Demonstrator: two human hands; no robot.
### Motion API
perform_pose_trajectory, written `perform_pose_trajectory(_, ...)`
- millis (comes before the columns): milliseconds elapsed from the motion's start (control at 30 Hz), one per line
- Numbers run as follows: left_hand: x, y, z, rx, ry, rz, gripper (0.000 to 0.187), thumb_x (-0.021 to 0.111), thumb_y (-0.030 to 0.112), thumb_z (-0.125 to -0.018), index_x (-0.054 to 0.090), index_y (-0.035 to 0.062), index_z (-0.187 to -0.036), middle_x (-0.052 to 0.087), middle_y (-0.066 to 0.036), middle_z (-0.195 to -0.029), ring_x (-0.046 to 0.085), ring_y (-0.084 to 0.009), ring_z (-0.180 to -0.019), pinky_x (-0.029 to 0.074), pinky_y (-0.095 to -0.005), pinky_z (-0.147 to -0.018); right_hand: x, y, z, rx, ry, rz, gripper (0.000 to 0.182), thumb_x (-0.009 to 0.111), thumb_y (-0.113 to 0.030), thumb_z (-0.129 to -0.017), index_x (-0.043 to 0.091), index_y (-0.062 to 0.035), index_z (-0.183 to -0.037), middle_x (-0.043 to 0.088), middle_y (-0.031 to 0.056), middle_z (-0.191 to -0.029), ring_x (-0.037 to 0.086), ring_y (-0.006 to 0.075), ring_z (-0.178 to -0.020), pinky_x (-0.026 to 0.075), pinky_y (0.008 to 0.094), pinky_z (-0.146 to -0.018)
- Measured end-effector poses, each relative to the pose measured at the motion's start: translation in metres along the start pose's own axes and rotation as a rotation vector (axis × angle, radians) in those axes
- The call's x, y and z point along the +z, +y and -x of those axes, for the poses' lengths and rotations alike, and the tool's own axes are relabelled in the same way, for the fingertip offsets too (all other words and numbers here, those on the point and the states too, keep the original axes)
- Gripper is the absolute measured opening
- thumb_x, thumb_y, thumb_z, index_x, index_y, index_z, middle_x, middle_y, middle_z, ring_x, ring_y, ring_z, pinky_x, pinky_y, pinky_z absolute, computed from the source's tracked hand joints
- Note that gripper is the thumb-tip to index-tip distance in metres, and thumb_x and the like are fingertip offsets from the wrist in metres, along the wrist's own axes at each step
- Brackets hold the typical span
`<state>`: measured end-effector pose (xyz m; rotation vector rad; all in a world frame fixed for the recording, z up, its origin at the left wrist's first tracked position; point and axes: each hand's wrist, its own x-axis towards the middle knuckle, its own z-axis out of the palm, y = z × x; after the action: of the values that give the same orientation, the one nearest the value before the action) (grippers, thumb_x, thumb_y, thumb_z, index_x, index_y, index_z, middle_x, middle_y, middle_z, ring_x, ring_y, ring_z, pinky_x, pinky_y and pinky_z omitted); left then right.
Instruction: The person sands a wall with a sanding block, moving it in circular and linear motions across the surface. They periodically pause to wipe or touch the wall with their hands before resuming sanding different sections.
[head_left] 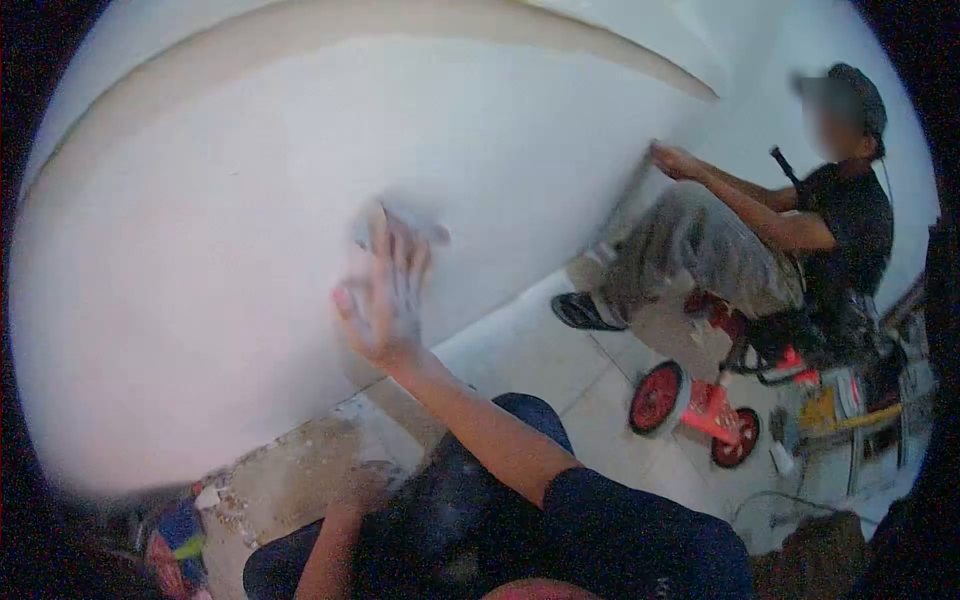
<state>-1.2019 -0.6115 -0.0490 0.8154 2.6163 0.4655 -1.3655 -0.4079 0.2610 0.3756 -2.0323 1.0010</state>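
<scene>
My right hand reaches up against a large, smooth white curved panel. Its fingers lie stretched along the surface, with the thumb apart. Beneath the fingertips shows a thin brownish-grey sheet that looks like sandpaper, partly covered by the fingers and blurred. Low in the view, my left hand is near my dark-clothed knee, below the panel's lower edge. Motion blur and dim light smear its fingers, so I cannot make out whether it holds anything.
At the right a co-worker sits on a low seat, one hand at the panel's edge. A red wheeled frame stands on the tiled floor. Tools and a cable lie beyond it. Whitish debris and coloured items lie lower left.
</scene>
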Motion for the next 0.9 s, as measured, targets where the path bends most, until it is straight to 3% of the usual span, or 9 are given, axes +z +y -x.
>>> perform_pose_trajectory(67,0.136,-0.086,-0.022,0.250,0.316,-0.235,0.036,0.056,0.028,-0.096,0.068,0.0097,-0.125,0.070,-0.017,-0.126,0.067,-0.0383,-0.117,0.051,-0.0496,-0.103,0.008,-0.003,0.005,0.030,-0.133,0.016,0.091,0.052,-0.048,-0.100,0.013,0.0044,-0.163,0.010,0.0270,-0.170,-0.001,0.0523,-0.156,-0.005,0.0661,-0.121)
perform_pose_trajectory(167,-0.086,0.048,-0.004,-0.041,-0.230,-0.061,0.032,0.057,0.028,-0.096,0.070,0.0100,-0.119,0.072,-0.019,-0.120,0.068,-0.0400,-0.112,0.054,-0.0527,-0.097,-0.002,-0.020,-0.028,-0.189,0.050,0.159,0.091,0.055,-0.047,-0.100,0.015,0.0050,-0.163,0.011,0.0262,-0.170,0.000,0.0527,-0.155,-0.002,0.0660,-0.122)
perform_pose_trajectory(267,-0.038,0.035,-0.013,-0.079,-0.181,-0.112,0.031,0.057,0.026,-0.095,0.072,0.0087,-0.115,0.074,-0.019,-0.114,0.070,-0.0402,-0.109,0.056,-0.0535,-0.093,-0.010,-0.036,-0.052,-0.177,0.121,0.126,0.089,0.057,-0.044,-0.100,0.015,0.0025,-0.163,0.014,0.0264,-0.170,0.000,0.0547,-0.155,0.001,0.0663,-0.122)
perform_pose_trajectory(367,-0.100,0.057,0.003,-0.062,-0.286,-0.051,0.028,0.059,0.023,-0.093,0.073,0.0056,-0.110,0.075,-0.019,-0.110,0.071,-0.0399,-0.106,0.057,-0.0526,-0.090,0.025,-0.015,-0.008,-0.138,0.075,0.088,0.088,0.056,-0.050,-0.099,0.023,0.0026,-0.161,0.018,0.0241,-0.169,0.006,0.0534,-0.155,0.000,0.0682,-0.121)
perform_pose_trajectory(500,-0.049,0.033,-0.007,-0.045,-0.240,-0.056,0.028,0.062,0.022,-0.091,0.074,0.0038,-0.108,0.075,-0.018,-0.111,0.072,-0.0401,-0.103,0.058,-0.0517,-0.087,0.028,-0.033,0.005,-0.170,0.003,0.172,0.088,0.055,-0.049,-0.100,0.020,0.0029,-0.162,0.017,0.0261,-0.169,0.007,0.0506,-0.156,-0.001,0.0682,-0.121)
perform_pose_trajectory(567,-0.084,0.049,0.012,-0.167,-0.222,0.052,0.029,0.059,0.022,-0.096,0.071,0.0145,-0.122,0.073,-0.011,-0.123,0.069,-0.0362,-0.110,0.054,-0.0492,-0.099,0.008,-0.052,-0.030,-0.226,-0.020,0.206,0.089,0.055,-0.049,-0.100,0.019,0.0028,-0.162,0.017,0.0271,-0.169,0.008,0.0497,-0.156,-0.001,0.0685,-0.121)
perform_pose_trajectory(800,-0.070,0.040,0.028,-0.049,-0.135,0.028,0.034,0.060,0.024,-0.098,0.068,0.0129,-0.129,0.069,-0.013,-0.130,0.067,-0.0335,-0.116,0.053,-0.0473,-0.100,0.044,-0.031,0.037,-0.212,-0.032,0.190,0.084,0.053,-0.047,-0.103,0.017,-0.0010,-0.164,0.015,0.0241,-0.170,0.005,0.0486,-0.157,0.001,0.0664,-0.122)
perform_pose_trajectory(867,-0.030,0.023,0.022,-0.128,0.149,0.880,0.021,0.066,0.015,-0.086,0.077,0.0074,-0.102,0.076,-0.017,-0.100,0.073,-0.0345,-0.096,0.060,-0.0468,-0.083,0.048,-0.039,0.043,-0.156,-0.142,0.219,0.083,0.054,-0.045,-0.102,0.019,0.0009,-0.163,0.018,0.0240,-0.170,0.009,0.0443,-0.158,-0.001,0.0641,-0.123)
perform_pose_trajectory(900,-0.007,0.016,0.004,-0.147,0.165,0.895,0.021,0.066,0.015,-0.086,0.077,0.0074,-0.102,0.076,-0.017,-0.100,0.073,-0.0345,-0.096,0.060,-0.0468,-0.083,0.041,-0.043,0.023,-0.212,-0.064,0.239,0.084,0.055,-0.044,-0.102,0.018,0.0009,-0.163,0.017,0.0240,-0.170,0.009,0.0434,-0.158,-0.001,0.0648,-0.123)
